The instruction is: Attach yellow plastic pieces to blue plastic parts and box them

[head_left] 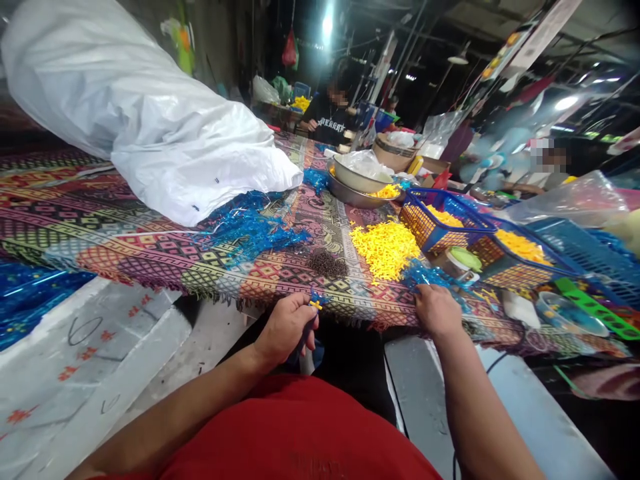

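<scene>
In the head view we saw the left hand [285,328] closed around a thin blue stem [306,333] topped by a small yellow plastic piece [315,305]; the stem's long axis tilted from that piece down through the fingers toward the person's red shirt [280,427]; the left hand was clearly the nearer hand to the piece, with the right hand [437,311] well apart from it; the right hand lay on blue tinsel [425,275] at the near edge of the patterned cloth [125,220], and we could not tell whether its fingers pinched the tinsel; on the cloth, just beyond and left of the right hand, lay a loose heap of yellow pieces [385,250]; left of that heap sat a small pile of dark granules [327,263]; farther along the cloth stood steel bowls [355,183]; right of the heap stood a blue wire basket [440,227]; a white sack [150,113] lay on the cloth's far left; a co-worker in a black shirt [330,120] sat past the far end; the shirt's print was unreadable, and we found no legible brand or label.
</scene>
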A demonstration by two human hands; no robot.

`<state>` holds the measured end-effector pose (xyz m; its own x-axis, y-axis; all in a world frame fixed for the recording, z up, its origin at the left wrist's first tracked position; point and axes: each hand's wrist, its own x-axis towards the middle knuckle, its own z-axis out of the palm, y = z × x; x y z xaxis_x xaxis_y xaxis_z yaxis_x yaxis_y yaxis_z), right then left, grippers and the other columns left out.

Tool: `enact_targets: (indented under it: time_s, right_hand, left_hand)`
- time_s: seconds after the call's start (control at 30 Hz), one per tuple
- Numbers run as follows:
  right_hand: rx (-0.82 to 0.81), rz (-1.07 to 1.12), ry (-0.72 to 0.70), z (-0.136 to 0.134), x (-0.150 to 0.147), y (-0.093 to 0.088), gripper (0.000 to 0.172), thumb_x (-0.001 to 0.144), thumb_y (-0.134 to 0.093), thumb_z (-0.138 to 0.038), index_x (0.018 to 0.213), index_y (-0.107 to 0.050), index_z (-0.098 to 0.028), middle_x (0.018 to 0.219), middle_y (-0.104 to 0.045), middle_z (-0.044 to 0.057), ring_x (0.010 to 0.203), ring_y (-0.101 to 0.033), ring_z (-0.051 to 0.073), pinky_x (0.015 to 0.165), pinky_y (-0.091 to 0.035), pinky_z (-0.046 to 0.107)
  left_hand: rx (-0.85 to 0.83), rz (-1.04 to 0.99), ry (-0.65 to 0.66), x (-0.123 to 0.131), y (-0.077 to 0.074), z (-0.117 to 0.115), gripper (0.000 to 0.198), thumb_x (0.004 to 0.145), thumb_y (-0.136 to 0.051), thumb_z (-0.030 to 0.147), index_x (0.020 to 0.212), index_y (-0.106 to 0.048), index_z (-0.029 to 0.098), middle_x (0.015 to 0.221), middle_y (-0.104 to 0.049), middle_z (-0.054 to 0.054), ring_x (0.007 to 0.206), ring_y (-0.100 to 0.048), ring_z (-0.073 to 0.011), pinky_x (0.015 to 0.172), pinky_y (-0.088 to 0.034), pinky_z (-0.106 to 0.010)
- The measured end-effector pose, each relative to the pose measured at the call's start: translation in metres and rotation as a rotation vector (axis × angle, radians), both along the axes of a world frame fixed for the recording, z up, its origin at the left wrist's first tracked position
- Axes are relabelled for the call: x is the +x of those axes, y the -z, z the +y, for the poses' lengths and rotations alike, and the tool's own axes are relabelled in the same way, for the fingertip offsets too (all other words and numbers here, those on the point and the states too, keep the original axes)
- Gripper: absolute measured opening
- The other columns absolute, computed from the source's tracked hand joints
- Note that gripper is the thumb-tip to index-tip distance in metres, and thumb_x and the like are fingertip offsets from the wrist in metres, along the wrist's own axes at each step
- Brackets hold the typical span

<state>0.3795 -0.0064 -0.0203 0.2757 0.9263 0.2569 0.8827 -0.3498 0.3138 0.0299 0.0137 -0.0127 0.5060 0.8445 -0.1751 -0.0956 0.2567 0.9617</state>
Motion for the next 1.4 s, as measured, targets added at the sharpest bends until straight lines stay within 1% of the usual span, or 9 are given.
enact_targets:
  time_s: [0.17,0.27,0.43,0.57,0.7,0.93,1.17,1.27,1.4]
  right_hand:
    - [0.055,0.014,-0.049,-0.002,-0.013,-0.006,0.023,0.083,-0.047,-0.025,0.095,-0.065,-0.017,0.090,-0.064,0.011,0.086,-0.057,0.022,0.067,-0.041,0.029]
    - [0.131,0.093,-0.189,0.002,-0.031,-0.009,0.024,0.086,-0.044,-0.026,0.092,-0.066,-0.018,0.088,-0.064,0.009,0.084,-0.056,0.020,0.068,-0.040,0.027]
    - [0.087,0.201,-0.364,0.021,-0.056,-0.005,0.024,0.087,-0.044,-0.028,0.083,-0.066,-0.019,0.082,-0.063,0.006,0.082,-0.055,0.018,0.071,-0.039,0.025]
    - [0.024,0.172,-0.402,0.031,-0.062,-0.003,0.023,0.088,-0.044,-0.029,0.089,-0.065,-0.020,0.087,-0.064,0.007,0.084,-0.055,0.019,0.073,-0.039,0.026]
    - [-0.004,0.155,-0.391,0.033,-0.063,-0.005,0.023,0.087,-0.045,-0.028,0.083,-0.066,-0.019,0.084,-0.064,0.007,0.083,-0.055,0.019,0.073,-0.039,0.027]
    - [0.125,0.185,-0.465,0.029,-0.088,-0.013,0.025,0.089,-0.042,-0.027,0.093,-0.065,-0.018,0.087,-0.063,0.008,0.084,-0.053,0.020,0.076,-0.039,0.027]
    - [-0.020,0.159,-0.433,0.032,-0.093,-0.007,0.024,0.087,-0.045,-0.026,0.076,-0.065,-0.019,0.077,-0.061,0.007,0.076,-0.052,0.019,0.071,-0.038,0.028]
    - [0.056,0.289,-0.467,0.028,-0.100,-0.008,0.023,0.087,-0.043,-0.024,0.076,-0.062,-0.018,0.076,-0.060,0.008,0.077,-0.054,0.019,0.071,-0.039,0.029]
    - [0.130,0.682,-0.686,0.010,-0.139,-0.025,0.017,0.089,-0.043,-0.028,0.086,-0.058,-0.020,0.076,-0.061,0.004,0.071,-0.056,0.017,0.064,-0.044,0.027]
  left_hand:
    - [0.003,0.006,0.003,0.000,0.000,0.000,0.017,0.078,-0.045,0.031,0.071,-0.048,0.016,0.053,-0.051,0.003,0.033,-0.047,-0.0090,0.027,-0.032,-0.017]
    - [0.001,-0.003,0.003,0.001,-0.001,0.000,0.017,0.078,-0.046,0.032,0.071,-0.048,0.016,0.054,-0.052,0.002,0.033,-0.047,-0.0087,0.027,-0.032,-0.017]
    - [0.003,-0.001,0.010,0.001,-0.001,0.000,0.018,0.078,-0.046,0.032,0.071,-0.048,0.016,0.051,-0.050,0.003,0.032,-0.046,-0.0082,0.027,-0.031,-0.016]
    - [0.008,0.002,0.000,-0.002,-0.001,0.001,0.017,0.078,-0.045,0.032,0.070,-0.048,0.017,0.051,-0.051,0.003,0.033,-0.047,-0.0087,0.027,-0.032,-0.016]
    - [0.002,0.031,0.002,-0.004,-0.003,0.002,0.017,0.078,-0.044,0.031,0.069,-0.048,0.017,0.044,-0.048,0.004,0.032,-0.045,-0.0092,0.028,-0.032,-0.016]
    - [-0.026,0.039,-0.025,-0.007,-0.005,0.005,0.014,0.077,-0.044,0.029,0.069,-0.046,0.017,0.045,-0.048,0.005,0.032,-0.046,-0.0089,0.028,-0.033,-0.017]
    - [-0.014,0.040,-0.033,-0.012,-0.003,0.006,0.016,0.077,-0.044,0.031,0.070,-0.047,0.017,0.046,-0.049,0.004,0.033,-0.048,-0.0088,0.029,-0.033,-0.016]
    - [0.008,0.045,-0.035,-0.011,-0.001,0.004,0.016,0.077,-0.044,0.031,0.070,-0.048,0.017,0.045,-0.048,0.005,0.032,-0.046,-0.0081,0.029,-0.032,-0.016]
    - [0.069,0.068,-0.066,-0.007,0.001,0.002,0.016,0.078,-0.044,0.031,0.072,-0.049,0.017,0.050,-0.050,0.004,0.034,-0.047,-0.0080,0.028,-0.032,-0.016]
